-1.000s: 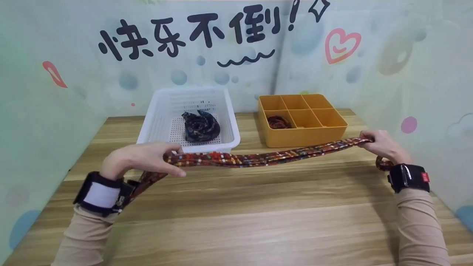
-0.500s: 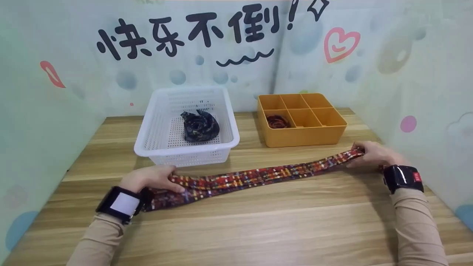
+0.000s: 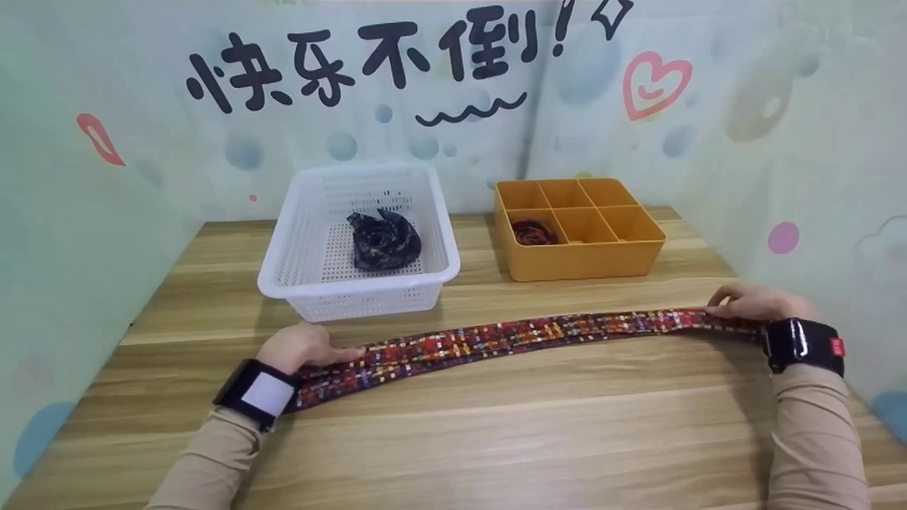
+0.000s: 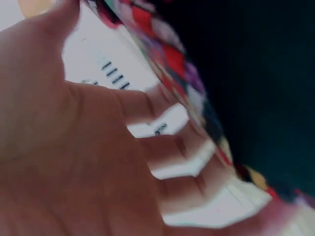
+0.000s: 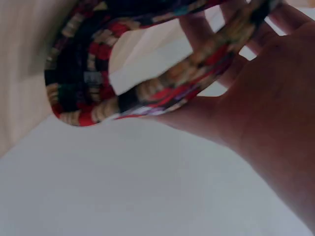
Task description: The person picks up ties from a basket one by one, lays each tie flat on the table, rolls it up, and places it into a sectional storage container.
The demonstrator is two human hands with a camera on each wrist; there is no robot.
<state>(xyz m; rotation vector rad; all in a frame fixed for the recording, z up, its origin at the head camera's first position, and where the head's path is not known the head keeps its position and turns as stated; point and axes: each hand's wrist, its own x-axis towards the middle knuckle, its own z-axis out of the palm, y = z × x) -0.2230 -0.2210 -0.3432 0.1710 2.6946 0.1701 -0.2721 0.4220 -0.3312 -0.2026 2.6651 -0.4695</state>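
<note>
A long folded scarf (image 3: 510, 336) with a red, yellow and dark checked pattern lies stretched across the table from side to side. My left hand (image 3: 301, 348) holds its left end. In the left wrist view, the fingers (image 4: 167, 147) reach behind the cloth's edge. At the other side, my right hand (image 3: 755, 303) pinches the scarf between thumb and fingers. Part of the scarf's right end runs under that wrist, and a loop of cloth (image 5: 83, 115) shows in the right wrist view.
A white plastic basket (image 3: 358, 289) at the back left holds a rolled dark cloth (image 3: 385, 242). To its right stands an orange divided box (image 3: 588, 262), with a rolled reddish cloth (image 3: 533, 232) in its front left compartment. Printed fabric walls (image 3: 815, 177) surround the wooden table (image 3: 496, 439).
Both hands have come down and nearer with the scarf, which hung in the air and now lies along the table. My right hand has also shifted outward, pulling it straighter.
</note>
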